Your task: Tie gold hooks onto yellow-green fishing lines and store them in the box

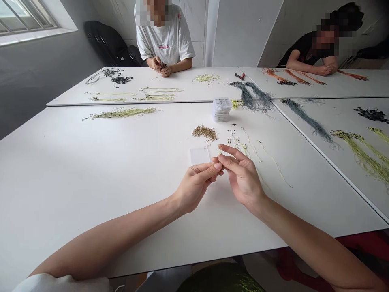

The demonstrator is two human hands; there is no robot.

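- Bare left hand [194,187] and right hand [240,178] are held together above the white table [91,182].
- Right grip is closed on a thin yellow cord [220,151], pinched at the fingertips; left grip is closed too, its hold hidden.
- Cord is judged light, soft and slippery, best taken near its end.
- Small gold hooks [205,132] are laid just beyond, near a white card [199,156].

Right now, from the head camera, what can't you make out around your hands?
Head view:
What the left hand and right hand pinch: hidden by their fingers.
Contents of the stacked plastic boxes: too small to tell.
Tiny dark pieces: too small to identify.
Far co-worker's held item: partly hidden by their hands.
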